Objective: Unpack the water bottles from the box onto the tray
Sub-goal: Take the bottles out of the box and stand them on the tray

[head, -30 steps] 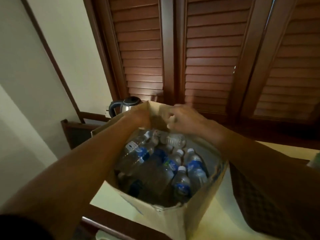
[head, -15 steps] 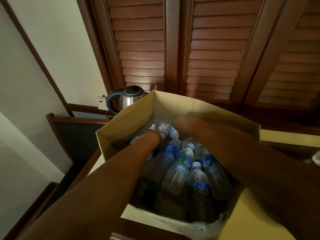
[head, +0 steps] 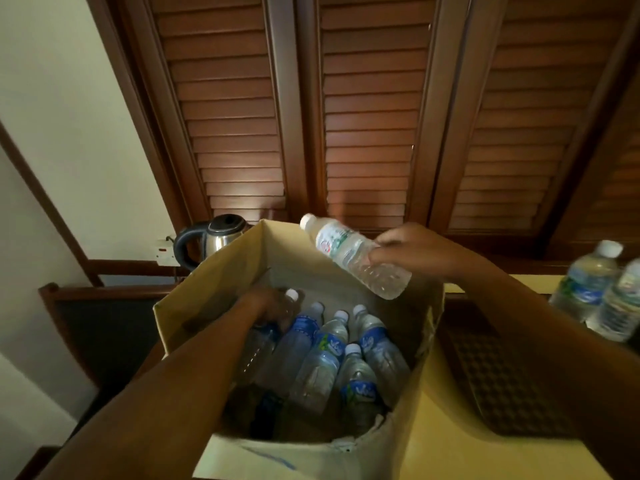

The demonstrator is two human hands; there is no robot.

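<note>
Head view: our right hand (head: 412, 251) grips a bottle (head: 356, 259) above the box's (head: 398, 455) far-right corner, cap pointing left; left hand (head: 273, 306) clasps another inside.

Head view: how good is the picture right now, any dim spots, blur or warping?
Head view: dim overall; the box interior is in deep shadow, so the left hand and lower bottles are murky. The bottle in the right hand is slightly soft. Wide-angle warp slants the shutters; a small glint shows on the kettle.

box (head: 294, 268) tan | bottles (head: 322, 358) blue-labelled, white caps | kettle (head: 211, 239) silver-black
</note>
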